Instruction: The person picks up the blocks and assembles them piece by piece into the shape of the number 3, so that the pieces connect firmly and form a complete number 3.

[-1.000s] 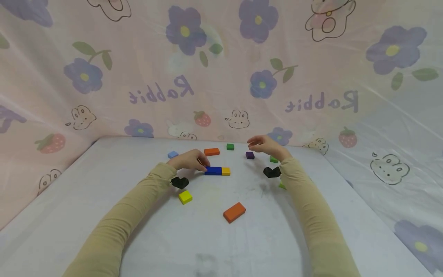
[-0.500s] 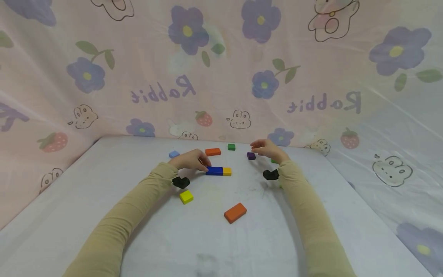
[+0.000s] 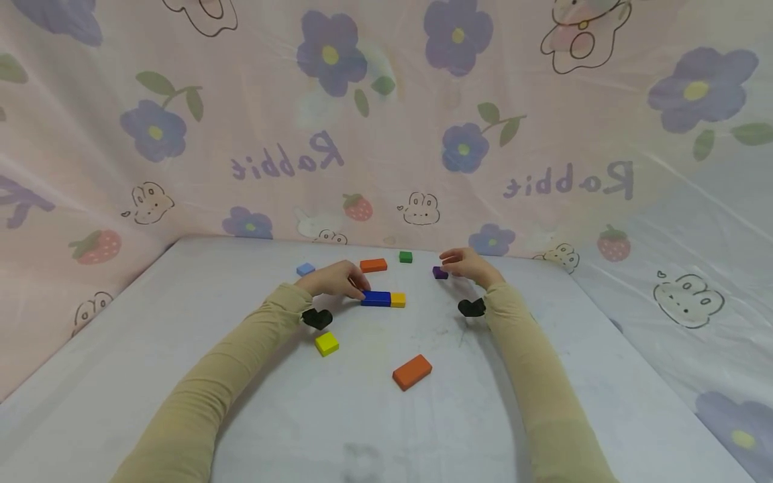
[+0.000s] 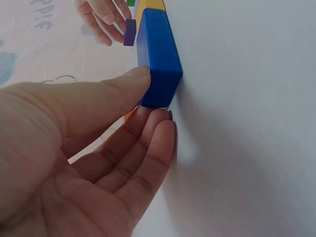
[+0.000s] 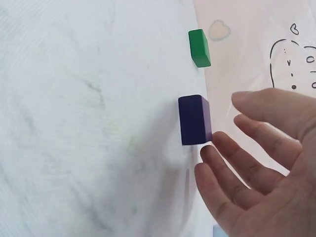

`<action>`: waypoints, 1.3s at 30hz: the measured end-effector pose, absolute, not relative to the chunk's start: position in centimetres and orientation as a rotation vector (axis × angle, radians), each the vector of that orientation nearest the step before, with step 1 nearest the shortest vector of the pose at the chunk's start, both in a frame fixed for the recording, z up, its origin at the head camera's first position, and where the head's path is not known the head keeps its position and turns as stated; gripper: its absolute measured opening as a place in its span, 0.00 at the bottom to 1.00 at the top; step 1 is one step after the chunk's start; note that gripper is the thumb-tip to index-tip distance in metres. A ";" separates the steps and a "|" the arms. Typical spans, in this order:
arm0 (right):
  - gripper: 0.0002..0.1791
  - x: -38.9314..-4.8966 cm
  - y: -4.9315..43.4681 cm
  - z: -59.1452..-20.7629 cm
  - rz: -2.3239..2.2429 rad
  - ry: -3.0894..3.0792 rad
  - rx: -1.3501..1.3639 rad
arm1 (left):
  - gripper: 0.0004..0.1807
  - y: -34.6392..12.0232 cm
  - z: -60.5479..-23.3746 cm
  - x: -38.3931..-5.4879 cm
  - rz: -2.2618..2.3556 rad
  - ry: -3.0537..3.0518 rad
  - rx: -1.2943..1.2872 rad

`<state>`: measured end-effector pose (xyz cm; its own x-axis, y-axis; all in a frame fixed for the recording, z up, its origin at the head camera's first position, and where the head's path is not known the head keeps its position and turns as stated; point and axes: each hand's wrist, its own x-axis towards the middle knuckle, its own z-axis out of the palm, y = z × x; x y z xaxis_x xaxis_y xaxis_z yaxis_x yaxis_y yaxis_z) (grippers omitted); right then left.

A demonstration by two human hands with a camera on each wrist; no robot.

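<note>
Blue block | oblong, smooth, edges slightly rounded | abuts yellow block

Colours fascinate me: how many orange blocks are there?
2: a near orange block, between the arms; a far orange block, beyond the blue block. The arms might hide more.

The head view is evenly but rather dimly lit, with soft shadows along the sleeves on the bench and a pale sheen on the cloth at right; wide-angle stretching shows towards its edges. Both wrist views look brighter and washed out, diffuse shadows spreading near the left hand at lower right and the right hand at lower centre.
</note>
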<state>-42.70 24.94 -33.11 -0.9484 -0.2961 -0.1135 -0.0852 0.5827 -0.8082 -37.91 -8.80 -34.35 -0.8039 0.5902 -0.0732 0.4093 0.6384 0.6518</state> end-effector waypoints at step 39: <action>0.27 -43.1 24.5 -34.5 -1.005 2.777 -0.416 | 0.11 -8.8 -34.4 -38.2 0.937 2.562 0.812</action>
